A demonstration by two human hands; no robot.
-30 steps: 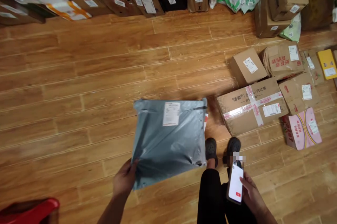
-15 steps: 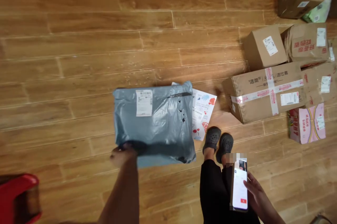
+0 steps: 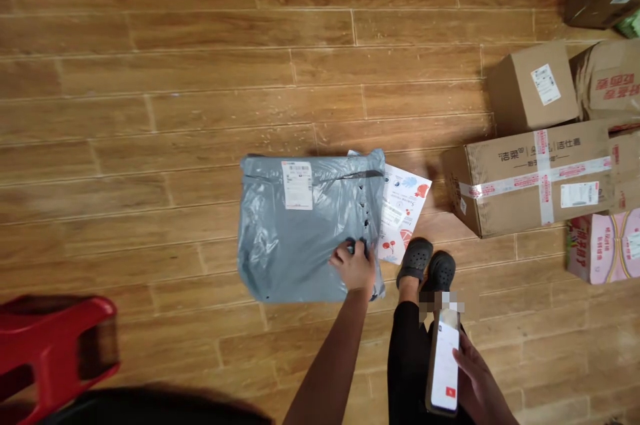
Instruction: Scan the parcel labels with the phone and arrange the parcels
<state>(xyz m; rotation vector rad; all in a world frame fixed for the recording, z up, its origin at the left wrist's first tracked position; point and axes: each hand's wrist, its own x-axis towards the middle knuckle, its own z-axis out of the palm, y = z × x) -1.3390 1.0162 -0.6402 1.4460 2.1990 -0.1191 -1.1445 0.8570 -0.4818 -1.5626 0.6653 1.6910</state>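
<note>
A grey plastic mailing bag [image 3: 295, 245] lies on the wooden floor, with a white label [image 3: 298, 186] near its upper edge and a row of small holes along its right side. On the bag's lower right part rests my left hand [image 3: 356, 272], fingers curled; something small and dark shows at the fingertips, too hidden to name. My right hand [image 3: 475, 372] holds a smartphone [image 3: 444, 372] with a lit screen, thumb over its edge. From under the bag's right side sticks out a white printed sheet [image 3: 403, 208] with fruit pictures.
My feet in dark clogs [image 3: 417, 257] stand right of the bag. Beyond them are a long taped carton [image 3: 510, 192], a smaller carton [image 3: 537, 88] and a pink box [image 3: 605, 248]. A red plastic stool [image 3: 55, 352] stands at lower left, beside a black curved thing [image 3: 165, 408].
My left hand has moved right, from the bag's lower left corner to its lower right part. The view has shifted, so the bag and cartons appear further right. The phone stays in my right hand.
</note>
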